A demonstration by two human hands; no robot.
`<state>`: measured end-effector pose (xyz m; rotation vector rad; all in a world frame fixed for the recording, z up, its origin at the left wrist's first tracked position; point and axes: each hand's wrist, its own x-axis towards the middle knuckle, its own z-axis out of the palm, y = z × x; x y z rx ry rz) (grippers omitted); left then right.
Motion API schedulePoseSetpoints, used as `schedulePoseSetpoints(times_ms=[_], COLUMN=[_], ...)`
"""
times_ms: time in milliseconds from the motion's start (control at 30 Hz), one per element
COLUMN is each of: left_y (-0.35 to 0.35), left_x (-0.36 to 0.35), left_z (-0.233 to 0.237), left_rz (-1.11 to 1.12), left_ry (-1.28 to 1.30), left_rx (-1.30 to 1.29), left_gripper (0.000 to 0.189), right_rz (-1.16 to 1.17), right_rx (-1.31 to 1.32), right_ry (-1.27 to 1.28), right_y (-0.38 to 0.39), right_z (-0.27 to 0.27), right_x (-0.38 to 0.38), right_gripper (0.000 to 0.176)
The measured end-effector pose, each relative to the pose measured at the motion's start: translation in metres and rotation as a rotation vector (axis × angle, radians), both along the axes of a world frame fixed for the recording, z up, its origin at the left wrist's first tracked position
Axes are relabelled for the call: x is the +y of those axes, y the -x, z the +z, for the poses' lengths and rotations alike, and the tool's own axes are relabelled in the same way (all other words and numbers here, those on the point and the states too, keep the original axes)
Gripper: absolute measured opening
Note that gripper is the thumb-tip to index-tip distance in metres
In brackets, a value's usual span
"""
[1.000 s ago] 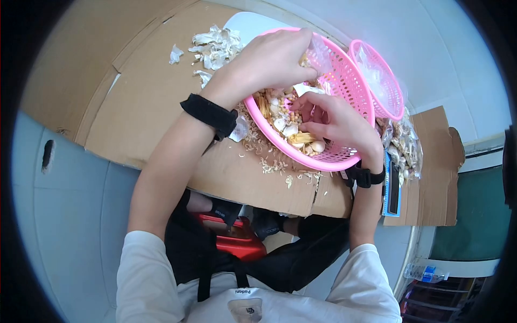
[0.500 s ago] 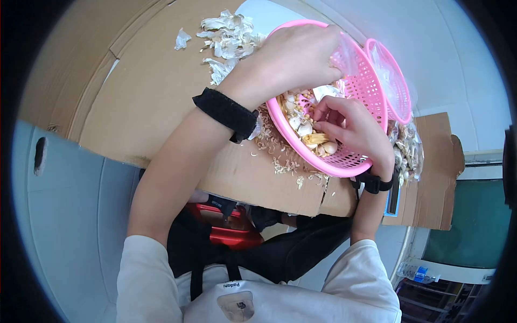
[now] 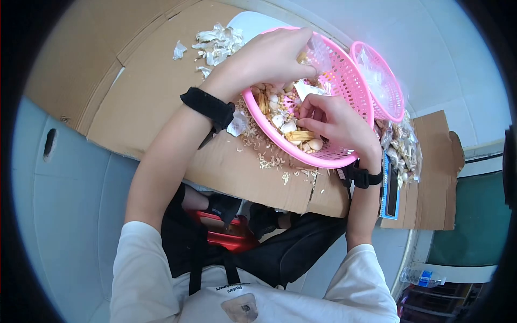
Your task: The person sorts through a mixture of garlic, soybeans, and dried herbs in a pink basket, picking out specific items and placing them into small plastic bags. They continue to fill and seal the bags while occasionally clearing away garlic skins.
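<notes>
A large pink basket (image 3: 353, 81) holds pale bulbs, small yellow-brown pieces, yellow strips (image 3: 300, 135) and a white paper (image 3: 308, 90). Over its far left side, my left hand (image 3: 285, 56) is closed on a clear plastic bag (image 3: 319, 54), with something yellowish showing beside the fingers. Inside the basket, my right hand (image 3: 336, 119) has its thumb and fingers pinched together low among the pieces, next to a white bulb (image 3: 288, 126). Whatever is between those fingertips is hidden.
White papery skins (image 3: 219, 44) lie on the cardboard-covered table (image 3: 145, 97). Small curled bits (image 3: 269, 160) are scattered before the basket. A smaller pink basket (image 3: 399, 102) holds clear plastic. Filled bags (image 3: 405, 148) and a blue-edged item (image 3: 390, 188) sit at the right.
The whole view has shifted, so the basket and hands appear slightly further left. Both hands stay at nearly the same places over the basket. More of the yellowish content by my left hand shows.
</notes>
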<state>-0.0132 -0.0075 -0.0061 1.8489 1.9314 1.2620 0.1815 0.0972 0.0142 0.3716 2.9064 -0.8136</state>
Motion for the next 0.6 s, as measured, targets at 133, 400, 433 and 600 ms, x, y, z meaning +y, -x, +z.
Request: schedulePoseSetpoints(times_ms=[133, 400, 433, 600], left_y=[-0.002, -0.001, -0.001, -0.002], left_x=[-0.002, -0.001, -0.001, -0.003], left_z=[0.002, 0.0, 0.0, 0.002], left_rz=[0.008, 0.039, 0.032, 0.002], left_ry=[0.021, -0.015, -0.012, -0.005], left_rx=[-0.052, -0.031, -0.04, -0.044], left_gripper=[0.052, 0.058, 0.058, 0.056], right_rz=[0.019, 0.046, 0.03, -0.03], right_rx=[0.008, 0.028, 0.005, 0.149], right_ry=[0.005, -0.063, -0.073, 0.0], right_y=[-0.001, 0.0, 0.001, 0.002], right_z=[-0.002, 0.001, 0.004, -0.005], right_x=[0.002, -0.001, -0.004, 0.003], right_gripper=[0.017, 0.023, 0.023, 0.022])
